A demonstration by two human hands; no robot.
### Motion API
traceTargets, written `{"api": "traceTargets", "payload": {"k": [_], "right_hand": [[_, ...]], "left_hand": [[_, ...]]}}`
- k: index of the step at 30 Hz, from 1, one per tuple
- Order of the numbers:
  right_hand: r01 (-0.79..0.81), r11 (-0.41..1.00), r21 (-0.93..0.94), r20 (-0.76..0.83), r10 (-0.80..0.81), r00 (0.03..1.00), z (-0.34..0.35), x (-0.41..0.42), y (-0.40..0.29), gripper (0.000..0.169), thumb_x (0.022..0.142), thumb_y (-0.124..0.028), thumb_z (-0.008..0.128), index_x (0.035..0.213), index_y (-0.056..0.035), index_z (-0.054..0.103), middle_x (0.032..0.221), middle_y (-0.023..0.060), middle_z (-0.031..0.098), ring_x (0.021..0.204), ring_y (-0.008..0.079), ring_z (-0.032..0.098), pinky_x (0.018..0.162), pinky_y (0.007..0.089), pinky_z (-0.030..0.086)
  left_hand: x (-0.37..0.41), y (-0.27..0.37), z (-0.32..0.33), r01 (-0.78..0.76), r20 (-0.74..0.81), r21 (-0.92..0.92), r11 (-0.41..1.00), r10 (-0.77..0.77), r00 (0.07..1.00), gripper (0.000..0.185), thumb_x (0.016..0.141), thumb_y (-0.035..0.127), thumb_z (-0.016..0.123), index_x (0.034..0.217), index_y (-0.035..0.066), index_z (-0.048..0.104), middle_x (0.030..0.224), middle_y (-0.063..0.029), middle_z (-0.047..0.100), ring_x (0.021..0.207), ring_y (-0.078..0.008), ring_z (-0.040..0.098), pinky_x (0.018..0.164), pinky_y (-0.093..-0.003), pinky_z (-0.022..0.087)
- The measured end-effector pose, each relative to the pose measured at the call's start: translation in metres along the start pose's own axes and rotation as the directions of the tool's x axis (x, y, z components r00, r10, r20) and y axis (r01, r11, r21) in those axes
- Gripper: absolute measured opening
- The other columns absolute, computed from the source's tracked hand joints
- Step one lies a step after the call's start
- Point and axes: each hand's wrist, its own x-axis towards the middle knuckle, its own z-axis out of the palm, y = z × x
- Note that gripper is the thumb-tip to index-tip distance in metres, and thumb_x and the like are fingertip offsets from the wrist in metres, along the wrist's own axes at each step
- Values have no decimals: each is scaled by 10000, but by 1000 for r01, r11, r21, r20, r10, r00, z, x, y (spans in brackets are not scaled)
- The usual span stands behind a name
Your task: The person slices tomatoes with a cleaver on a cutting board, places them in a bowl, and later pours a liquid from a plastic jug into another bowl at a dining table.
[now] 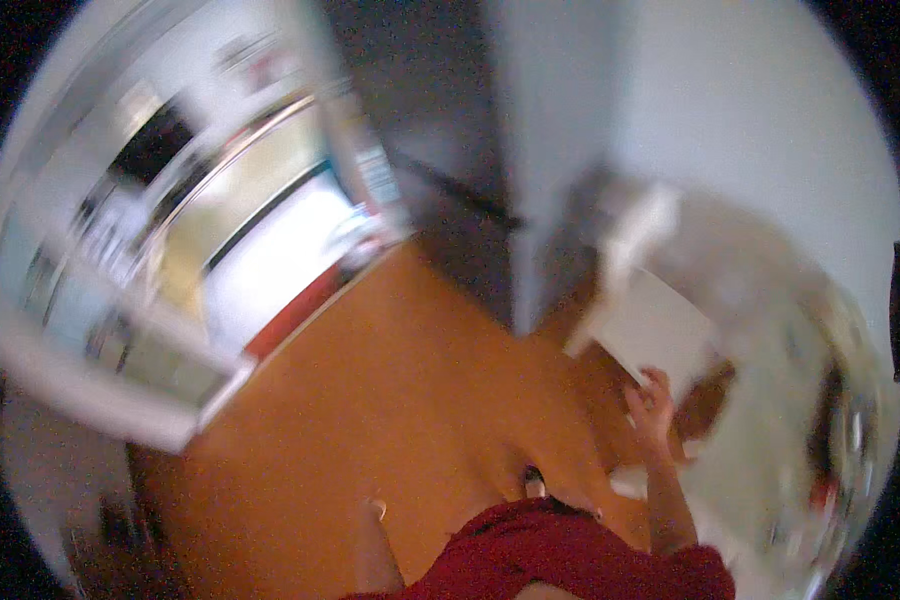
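Note:
The view is blurred. My right hand [651,405] is raised to the right of my red shirt, its fingers bent and partly spread, close to the edge of a pale flat surface [664,330]. Whether it touches that surface cannot be told. My left forearm hangs at the lower middle over the orange-brown floor [345,405]; little of my left hand [376,507] shows, and its fingers are not clear. One foot [535,481] is partly visible in front of the shirt.
A lit shelf or cabinet unit [217,401] with blurred items and a red lower strip [292,311] stands at the left. A grey-white upright edge [523,285], perhaps a wall or door, rises ahead beside a dark area. Pale blurred furniture lies at the right.

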Motion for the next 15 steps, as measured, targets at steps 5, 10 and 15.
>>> {"api": "traceTargets", "payload": {"k": [5, 10, 15], "right_hand": [[-110, 952, 286, 458, -35, 888, 178, 52, -57, 121, 661, -44, 601, 690, -38, 483, 1038, 115, 481, 954, 234, 473, 805, 321, 384], [259, 908, 329, 575, -410, 709, 336, 75, -109, 117, 644, -35, 592, 721, -46, 504, 1004, 116, 486, 960, 245, 472, 805, 320, 387], [87, 944, 317, 689, -292, 664, 485, 116, -129, 90, 665, -38, 568, 728, -33, 505, 1002, 113, 478, 942, 246, 474, 804, 324, 393]], "left_hand": [[-7, -61, -41, 234, -253, -267, 935, -302, 919, 502, 819, 437, 385, 1062, 25, 539, 1078, -121, 538, 914, -249, 515, 786, -396, 394], [16, -114, -70, 400, -324, -429, 810, -551, 769, 505, 818, 437, 385, 1067, 25, 537, 1082, -121, 536, 915, -251, 515, 785, -397, 395], [111, -105, -96, 500, -299, -440, 746, -647, 702, 507, 818, 437, 385, 1072, 25, 534, 1086, -121, 534, 916, -252, 515, 783, -398, 395]]}}
